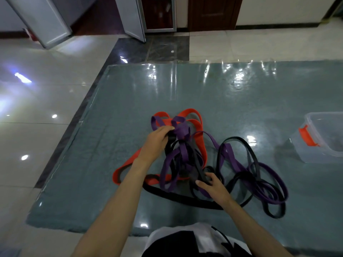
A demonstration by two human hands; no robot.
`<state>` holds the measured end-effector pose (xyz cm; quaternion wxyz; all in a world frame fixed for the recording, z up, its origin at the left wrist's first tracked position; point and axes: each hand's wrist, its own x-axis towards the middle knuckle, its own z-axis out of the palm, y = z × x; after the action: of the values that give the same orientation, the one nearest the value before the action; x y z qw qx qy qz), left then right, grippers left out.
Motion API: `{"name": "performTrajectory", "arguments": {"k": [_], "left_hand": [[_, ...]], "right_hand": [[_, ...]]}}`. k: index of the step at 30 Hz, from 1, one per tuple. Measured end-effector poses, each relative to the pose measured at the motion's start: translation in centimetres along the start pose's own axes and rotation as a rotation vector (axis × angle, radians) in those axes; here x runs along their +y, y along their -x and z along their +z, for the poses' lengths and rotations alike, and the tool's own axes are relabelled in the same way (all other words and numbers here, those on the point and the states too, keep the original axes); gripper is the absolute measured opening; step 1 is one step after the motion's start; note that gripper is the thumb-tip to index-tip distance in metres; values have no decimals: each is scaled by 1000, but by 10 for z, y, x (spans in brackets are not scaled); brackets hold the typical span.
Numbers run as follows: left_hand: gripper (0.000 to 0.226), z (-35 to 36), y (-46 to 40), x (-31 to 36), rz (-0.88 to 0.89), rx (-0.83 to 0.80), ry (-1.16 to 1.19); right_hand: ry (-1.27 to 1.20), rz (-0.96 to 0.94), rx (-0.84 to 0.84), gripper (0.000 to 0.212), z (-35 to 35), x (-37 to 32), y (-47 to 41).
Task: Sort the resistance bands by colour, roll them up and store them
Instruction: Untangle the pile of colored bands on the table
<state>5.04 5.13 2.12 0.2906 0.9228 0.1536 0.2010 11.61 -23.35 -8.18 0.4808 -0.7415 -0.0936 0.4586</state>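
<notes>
Three colours of flat, rubbery loop are knotted into one heap on the mat [115, 127]: orange bands [199, 130], purple bands [182, 145] and black bands [239, 179], all thin strips curling over each other in the middle of the view. That mat is grey-green, fuzzy underneath and covered by a glossy clear sheet that throws back bright glare. Left hand [156, 143] is up at the far side of the heap, fingers curled round a bunch of purple and black strands and lifting them. Right hand [213, 186] sits at the near side, thumb and fingers pinching a black strand low in the pile. Where one band ends and another starts inside the knot is hard to make out; the dark ones blur together. Over at the right edge stands a clear plastic box [323, 149] with an orange clip [307, 135], cut off by the frame, and its contents can't be made out.
</notes>
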Motion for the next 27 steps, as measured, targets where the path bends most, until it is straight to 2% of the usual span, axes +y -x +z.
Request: {"name": "performTrajectory", "arguments": {"k": [3,7,11,14,17,19,22,25,27], "left_hand": [[52,22,18,2,-107,-130,68],[52,51,49,4,-181,-251,95],[62,64,67,-2,-263,-214,54],[61,67,73,-6,-264,-162,12],[58,67,75,-6,-357,-133,136],[57,67,74,-6,-418,-99,213],[51,67,71,-3,-484,-85,312],[50,68,68,-1,-510,-113,347],[51,68,66,-2,-520,-137,375]], "right_hand": [[-27,-8,22,63,0,-3,1],[-51,-40,58,45,1,-8,2],[11,-81,98,47,3,-6,1],[96,-262,225,62,9,-15,-3],[184,-358,246,81,19,-38,-14],[270,-324,169,93,26,-51,-25],[459,-163,49,115,37,-59,-41],[678,-62,35,133,45,-60,-56],[704,14,90,145,50,-63,-62]]}}
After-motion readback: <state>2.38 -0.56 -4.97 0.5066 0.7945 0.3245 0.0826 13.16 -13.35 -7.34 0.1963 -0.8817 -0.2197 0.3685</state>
